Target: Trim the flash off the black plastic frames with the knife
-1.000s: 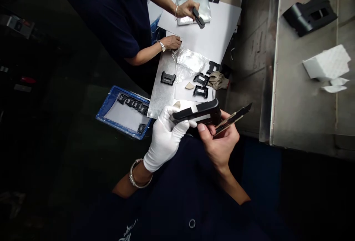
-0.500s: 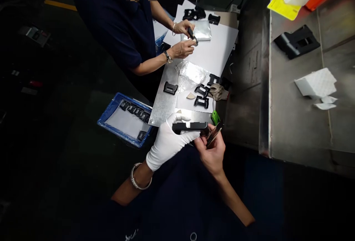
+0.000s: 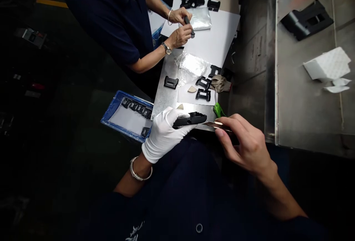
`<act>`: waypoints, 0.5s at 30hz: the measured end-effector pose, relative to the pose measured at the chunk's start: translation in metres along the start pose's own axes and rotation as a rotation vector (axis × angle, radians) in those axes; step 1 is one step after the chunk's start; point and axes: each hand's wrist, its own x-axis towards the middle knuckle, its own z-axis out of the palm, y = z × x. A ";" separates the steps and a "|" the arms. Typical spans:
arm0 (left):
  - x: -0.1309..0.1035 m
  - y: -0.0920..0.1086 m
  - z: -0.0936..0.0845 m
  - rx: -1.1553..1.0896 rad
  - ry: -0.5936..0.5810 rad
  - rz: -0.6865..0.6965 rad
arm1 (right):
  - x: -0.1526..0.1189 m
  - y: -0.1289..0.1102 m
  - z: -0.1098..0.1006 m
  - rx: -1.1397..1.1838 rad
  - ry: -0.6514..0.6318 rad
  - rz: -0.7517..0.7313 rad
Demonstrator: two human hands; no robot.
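Note:
My left hand, in a white glove, is closed round the end of a black plastic frame part, held above the table's near edge. Bare, my right hand pinches a thin knife between thumb and fingers. The blade's narrow tip points left, close to the part's right end; whether they touch I cannot tell. Just beyond, a green-handled tool lies by the table's right corner. Similar black parts rest on white paper further up.
Across the table a co-worker's hands hold a small dark piece. A blue-lined tray with several black parts sits low at the left. Clear plastic bags and a grey glove lie on the table. A metal bench runs along the right.
My right hand has moved right, away from my left hand, and turned the knife so its tip points left at the part. The part has tilted in my left hand.

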 end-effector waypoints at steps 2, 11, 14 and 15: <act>-0.001 0.002 -0.001 0.006 -0.004 0.019 | 0.004 -0.003 -0.002 -0.142 0.002 -0.043; -0.001 0.006 -0.003 0.030 0.001 0.062 | 0.016 -0.004 -0.003 -0.433 0.051 -0.167; -0.001 0.006 -0.003 0.056 0.005 0.057 | 0.017 -0.005 -0.002 -0.458 0.059 -0.185; -0.001 0.006 -0.002 0.061 0.007 0.058 | 0.017 -0.005 -0.002 -0.465 0.059 -0.190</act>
